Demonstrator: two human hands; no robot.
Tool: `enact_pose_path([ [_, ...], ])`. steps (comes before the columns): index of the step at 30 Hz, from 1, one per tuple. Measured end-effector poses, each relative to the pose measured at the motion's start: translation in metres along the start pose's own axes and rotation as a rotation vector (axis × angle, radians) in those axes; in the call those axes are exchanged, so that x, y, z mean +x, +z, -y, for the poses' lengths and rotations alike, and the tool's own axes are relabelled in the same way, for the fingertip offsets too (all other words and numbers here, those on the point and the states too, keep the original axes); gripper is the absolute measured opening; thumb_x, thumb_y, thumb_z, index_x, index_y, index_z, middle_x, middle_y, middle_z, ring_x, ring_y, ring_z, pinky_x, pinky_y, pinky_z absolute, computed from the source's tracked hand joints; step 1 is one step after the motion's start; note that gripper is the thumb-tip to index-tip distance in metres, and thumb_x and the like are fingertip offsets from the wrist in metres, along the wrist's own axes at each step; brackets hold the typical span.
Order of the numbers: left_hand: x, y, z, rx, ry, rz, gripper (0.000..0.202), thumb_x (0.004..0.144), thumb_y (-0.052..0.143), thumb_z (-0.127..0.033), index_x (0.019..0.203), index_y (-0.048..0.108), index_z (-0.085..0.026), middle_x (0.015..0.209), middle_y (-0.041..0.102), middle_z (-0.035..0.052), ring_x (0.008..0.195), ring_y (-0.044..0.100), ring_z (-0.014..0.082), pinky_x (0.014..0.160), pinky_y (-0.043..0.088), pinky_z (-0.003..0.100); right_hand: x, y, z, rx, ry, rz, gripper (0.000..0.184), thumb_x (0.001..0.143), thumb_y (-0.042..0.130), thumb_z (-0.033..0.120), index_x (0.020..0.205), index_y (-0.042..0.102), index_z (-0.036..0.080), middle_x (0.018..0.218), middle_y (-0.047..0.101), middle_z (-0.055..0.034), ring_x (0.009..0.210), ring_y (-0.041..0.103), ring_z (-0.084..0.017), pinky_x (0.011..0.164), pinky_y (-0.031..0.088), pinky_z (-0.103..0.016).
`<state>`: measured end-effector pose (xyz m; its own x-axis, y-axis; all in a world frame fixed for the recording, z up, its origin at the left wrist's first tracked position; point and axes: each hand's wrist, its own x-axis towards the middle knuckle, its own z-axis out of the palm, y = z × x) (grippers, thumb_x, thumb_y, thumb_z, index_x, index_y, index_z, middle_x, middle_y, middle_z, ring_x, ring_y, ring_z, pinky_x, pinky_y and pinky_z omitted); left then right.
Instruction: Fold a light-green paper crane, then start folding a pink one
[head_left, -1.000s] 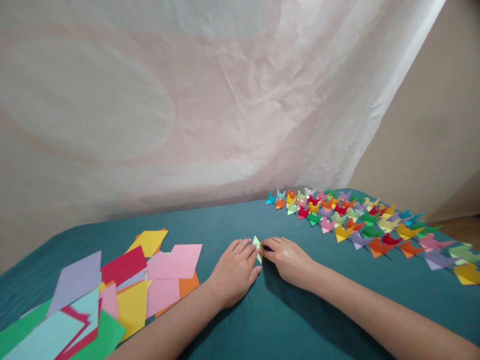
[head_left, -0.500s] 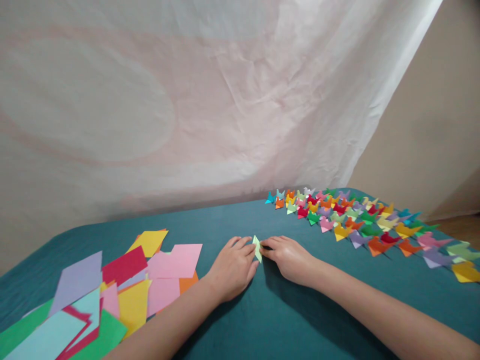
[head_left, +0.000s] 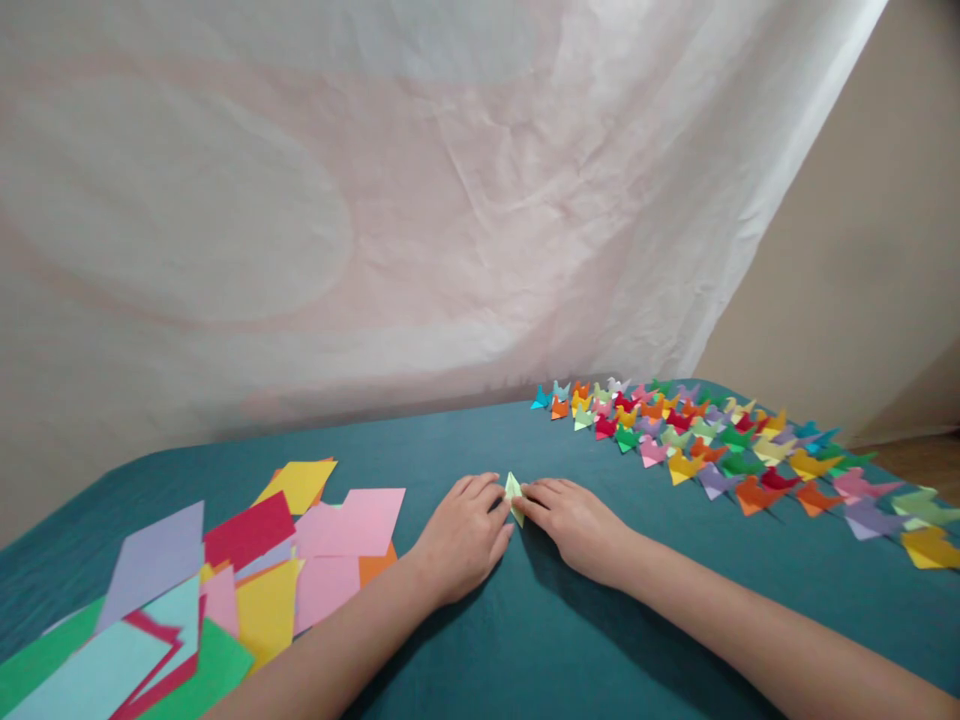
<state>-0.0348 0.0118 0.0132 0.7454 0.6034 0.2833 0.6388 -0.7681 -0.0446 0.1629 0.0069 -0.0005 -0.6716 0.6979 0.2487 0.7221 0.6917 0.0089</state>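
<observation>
A small pale green folded paper (head_left: 511, 486), narrow and pointed at its far end, lies on the table between my hands. My left hand (head_left: 466, 532) rests on the table with bent fingers, their tips holding the paper's left edge. From the other side, the fingers of my right hand (head_left: 571, 518) are closed together and press on the paper's right edge. My fingertips hide part of the paper's middle.
Loose sheets of coloured paper, among them a pink sheet (head_left: 375, 520) and a red sheet (head_left: 250, 530), overlap at the left. Several rows of folded paper birds (head_left: 686, 465) stand at the right. A pale curtain (head_left: 450, 200) hangs behind the green-covered table (head_left: 420, 440).
My right hand's fingers have shifted slightly over the paper's right side, and the paper looks narrower. My left hand has barely moved.
</observation>
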Motion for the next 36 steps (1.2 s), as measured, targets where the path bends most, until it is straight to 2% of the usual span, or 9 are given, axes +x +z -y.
enact_pose_path([
  [7, 0.000, 0.000, 0.000, -0.004, -0.007, -0.007, 0.025, 0.091, 0.044, -0.027, 0.107, 0.060, -0.016, 0.112, 0.058, 0.0101, 0.118, 0.044, 0.0247, 0.100, 0.035, 0.043, 0.003, -0.004, 0.006, -0.065, 0.000, 0.030, 0.029, 0.090, 0.044, 0.012, 0.115, 0.058, 0.012, 0.110, 0.060, -0.0154, 0.106, 0.054, -0.025, 0.087, 0.045, -0.039],
  [13, 0.000, 0.000, 0.001, -0.010, -0.027, -0.019, 0.026, 0.091, 0.045, -0.027, 0.111, 0.060, -0.019, 0.110, 0.058, 0.0088, 0.120, 0.042, 0.0253, 0.101, 0.034, 0.044, 0.005, -0.008, 0.003, -0.053, 0.011, 0.075, 0.030, 0.092, 0.041, 0.014, 0.116, 0.058, 0.016, 0.109, 0.060, -0.0135, 0.102, 0.055, -0.024, 0.084, 0.045, -0.038],
  [28, 0.000, 0.000, 0.002, -0.007, -0.009, -0.035, 0.022, 0.090, 0.046, -0.025, 0.104, 0.062, -0.019, 0.108, 0.058, 0.0089, 0.120, 0.043, 0.0258, 0.099, 0.036, 0.045, 0.003, -0.012, -0.007, 0.080, 0.010, 0.132, 0.036, 0.087, 0.040, 0.009, 0.117, 0.060, 0.016, 0.120, 0.058, -0.0128, 0.110, 0.052, -0.023, 0.090, 0.041, -0.037],
  [32, 0.001, 0.000, 0.003, -0.017, 0.002, -0.042, 0.022, 0.090, 0.046, -0.025, 0.104, 0.062, -0.018, 0.107, 0.059, 0.0093, 0.119, 0.044, 0.0257, 0.098, 0.037, 0.045, 0.001, -0.006, -0.010, 0.103, 0.012, 0.097, 0.037, 0.086, 0.041, 0.008, 0.117, 0.060, 0.017, 0.119, 0.059, -0.0120, 0.109, 0.052, -0.022, 0.091, 0.042, -0.036],
  [36, -0.001, 0.005, 0.005, -0.044, 0.010, -0.053, 0.025, 0.090, 0.045, -0.025, 0.109, 0.061, -0.017, 0.108, 0.060, 0.0101, 0.118, 0.046, 0.0252, 0.098, 0.040, 0.044, -0.002, 0.008, -0.012, 0.133, 0.025, -0.030, 0.035, 0.087, 0.044, 0.010, 0.116, 0.062, 0.018, 0.119, 0.060, -0.0093, 0.109, 0.052, -0.020, 0.092, 0.042, -0.035],
])
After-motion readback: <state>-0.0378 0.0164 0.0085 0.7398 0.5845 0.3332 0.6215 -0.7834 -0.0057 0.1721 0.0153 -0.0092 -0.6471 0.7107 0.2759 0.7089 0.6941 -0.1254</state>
